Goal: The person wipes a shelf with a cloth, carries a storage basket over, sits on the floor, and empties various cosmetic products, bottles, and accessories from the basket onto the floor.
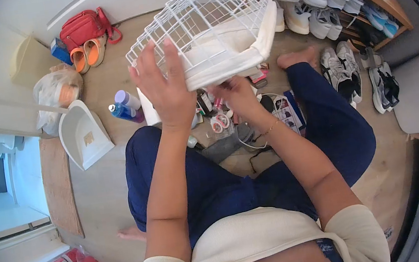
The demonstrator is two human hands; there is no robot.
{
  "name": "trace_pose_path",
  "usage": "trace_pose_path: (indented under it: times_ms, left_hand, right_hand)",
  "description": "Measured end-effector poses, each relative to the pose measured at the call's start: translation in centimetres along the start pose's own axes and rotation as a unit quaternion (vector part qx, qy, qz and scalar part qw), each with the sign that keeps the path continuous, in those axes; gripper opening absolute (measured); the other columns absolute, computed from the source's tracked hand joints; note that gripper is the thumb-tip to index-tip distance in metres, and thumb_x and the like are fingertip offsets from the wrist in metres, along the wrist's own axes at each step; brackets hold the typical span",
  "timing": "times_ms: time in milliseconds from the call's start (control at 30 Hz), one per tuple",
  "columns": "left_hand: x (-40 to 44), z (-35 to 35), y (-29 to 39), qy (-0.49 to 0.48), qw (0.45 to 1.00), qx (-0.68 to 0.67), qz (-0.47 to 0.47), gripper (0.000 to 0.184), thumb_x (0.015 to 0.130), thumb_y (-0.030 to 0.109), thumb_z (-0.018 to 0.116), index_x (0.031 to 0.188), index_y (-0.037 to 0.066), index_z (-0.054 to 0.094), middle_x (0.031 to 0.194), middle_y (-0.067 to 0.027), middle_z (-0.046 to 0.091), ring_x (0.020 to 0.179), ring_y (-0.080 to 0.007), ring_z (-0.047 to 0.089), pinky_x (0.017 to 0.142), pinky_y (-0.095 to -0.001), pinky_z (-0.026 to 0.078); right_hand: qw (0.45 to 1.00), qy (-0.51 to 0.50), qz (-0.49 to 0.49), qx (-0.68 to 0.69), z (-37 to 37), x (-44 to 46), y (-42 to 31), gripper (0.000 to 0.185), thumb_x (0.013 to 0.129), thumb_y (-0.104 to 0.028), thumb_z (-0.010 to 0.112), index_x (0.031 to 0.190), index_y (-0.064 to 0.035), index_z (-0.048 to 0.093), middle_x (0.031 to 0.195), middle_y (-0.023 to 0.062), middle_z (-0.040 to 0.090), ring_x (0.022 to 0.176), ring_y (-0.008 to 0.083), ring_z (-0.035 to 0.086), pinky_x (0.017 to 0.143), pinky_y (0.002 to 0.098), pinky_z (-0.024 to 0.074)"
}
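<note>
A white wire basket (198,16) with a cream cloth liner (230,52) is raised and tilted over the floor in front of me. My left hand (164,86) grips the basket's near left side, its fingers stretched up along the wires. Below the lower edge of the liner is my right hand (240,99), with its fingertips partly hidden, so what they hold is unclear. Beneath, between my legs, lies a pile of small items, among them scissors (220,123) with pink and white handles, a grey cloth (222,146) and a white cable (247,139).
A blue bottle (122,111) and a purple-capped bottle (128,98) are left of the pile. Farther left are a white dustpan (83,136) and a plastic bag (55,94). A red bag (83,29) sits at the back. Right are a wooden shoe rack (389,9) and sneakers (340,70).
</note>
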State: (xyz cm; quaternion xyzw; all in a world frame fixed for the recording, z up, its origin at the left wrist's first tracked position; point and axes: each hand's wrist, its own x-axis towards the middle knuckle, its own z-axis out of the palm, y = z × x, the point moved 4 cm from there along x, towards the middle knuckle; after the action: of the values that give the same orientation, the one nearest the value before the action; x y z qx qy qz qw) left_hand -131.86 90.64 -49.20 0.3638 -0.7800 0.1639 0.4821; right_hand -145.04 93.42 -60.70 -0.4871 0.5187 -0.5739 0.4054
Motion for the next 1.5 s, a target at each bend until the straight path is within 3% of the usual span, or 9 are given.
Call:
trace_pose_path:
  times_ms: [333,467,533,667,733,867,1000,1100,1500]
  left_hand:
    - [-0.3,-0.3,0.9,-0.006,1.0,-0.014,-0.005,0.067,0.071,0.009,0.061,0.134,0.006,0.037,0.128,-0.0207,0.039,0.12,-0.0366,0.038,0.1,-0.0557,0.023]
    - [-0.1,-0.3,1.1,-0.02,1.0,-0.009,-0.002,0.067,0.071,0.008,0.061,0.134,0.006,0.037,0.129,-0.0198,0.038,0.121,-0.0363,0.037,0.1,-0.0555,0.023]
    - [-0.1,-0.3,1.1,-0.003,1.0,-0.018,-0.022,0.067,0.071,0.008,0.06,0.134,0.007,0.038,0.13,-0.0191,0.039,0.122,-0.0358,0.037,0.1,-0.0554,0.023]
    - [0.2,-0.1,1.2,-0.011,1.0,0.001,-0.006,0.067,0.072,0.009,0.06,0.134,0.008,0.037,0.13,-0.0188,0.038,0.122,-0.035,0.037,0.1,-0.0554,0.022]
    - [0.0,-0.4,1.1,-0.005,0.999,-0.019,-0.027,0.065,0.072,0.009,0.059,0.134,0.008,0.038,0.13,-0.0185,0.039,0.122,-0.0346,0.038,0.1,-0.0557,0.022]
    - [-0.2,0.0,1.2,-0.014,1.0,0.005,-0.009,0.064,0.073,0.01,0.059,0.133,0.008,0.039,0.13,-0.0184,0.039,0.122,-0.0347,0.038,0.1,-0.0562,0.022]
    - [-0.1,-0.2,1.3,0.0,1.0,-0.012,-0.024,0.062,0.074,0.011,0.059,0.133,0.008,0.04,0.13,-0.0184,0.039,0.122,-0.0349,0.038,0.099,-0.0566,0.022]
    - [-0.3,-0.1,1.2,-0.024,0.999,-0.013,-0.023,0.063,0.074,0.011,0.058,0.133,0.008,0.039,0.13,-0.0185,0.039,0.122,-0.0352,0.038,0.1,-0.0565,0.021]
    - [0.3,0.4,-1.5,-0.043,0.977,-0.119,-0.172,0.056,0.077,-0.002,0.05,0.132,0.006,0.04,0.124,-0.0215,0.041,0.116,-0.0388,0.039,0.1,-0.046,0.027]
  right_hand:
    - [0.957,0.192,-0.007,0.216,-4.6,1.6,-0.1,0.029,0.077,-0.006,0.064,0.104,0.0028,0.058,0.097,0.0082,0.065,0.084,0.0153,0.06,0.076,0.0298,0.0466]
    - [0.993,-0.05,0.103,0.025,-1.2,-0.6,-1.9,0.02,0.079,-0.004,0.06,0.098,0.0034,0.06,0.087,0.0098,0.065,0.083,0.0143,0.061,0.072,0.0284,0.0474]
    - [0.95,0.175,0.048,0.253,-4.9,0.9,-2.4,0.017,0.076,-0.004,0.064,0.093,-0.0001,0.063,0.083,0.0085,0.066,0.078,0.0137,0.061,0.07,0.0295,0.0479]
    - [0.985,-0.068,0.143,0.072,-1.6,-1.6,-0.9,0.017,0.079,-0.005,0.061,0.095,0.0029,0.061,0.083,0.0098,0.065,0.075,0.0156,0.062,0.067,0.0287,0.0491]
    - [0.939,0.237,0.037,0.245,-5.2,0.6,-1.7,0.013,0.078,-0.002,0.056,0.09,0.0026,0.061,0.077,0.007,0.064,0.061,0.0115,0.056,0.055,0.025,0.0449]
    - [0.992,-0.037,0.116,0.042,-0.2,-3.0,-3.0,0.02,0.079,-0.007,0.062,0.095,0.0034,0.06,0.08,0.0112,0.064,0.071,0.0175,0.062,0.063,0.0303,0.0499]
    - [0.952,0.216,0.02,0.217,-5.2,0.6,-0.1,0.022,0.078,-0.007,0.065,0.098,0.0001,0.059,0.075,0.005,0.061,0.061,0.0096,0.056,0.051,0.025,0.0451]
    - [0.995,-0.015,0.09,0.037,0.1,-3.5,-2.5,0.019,0.079,-0.004,0.06,0.097,0.0031,0.058,0.081,0.0083,0.063,0.066,0.0125,0.06,0.052,0.0268,0.0494]
    - [0.948,0.091,0.042,-0.301,-8.3,-4.4,0.5,0.028,0.077,-0.017,0.063,0.102,-0.0048,0.061,0.101,0.0154,0.059,0.09,0.0257,0.057,0.076,0.0341,0.0444]
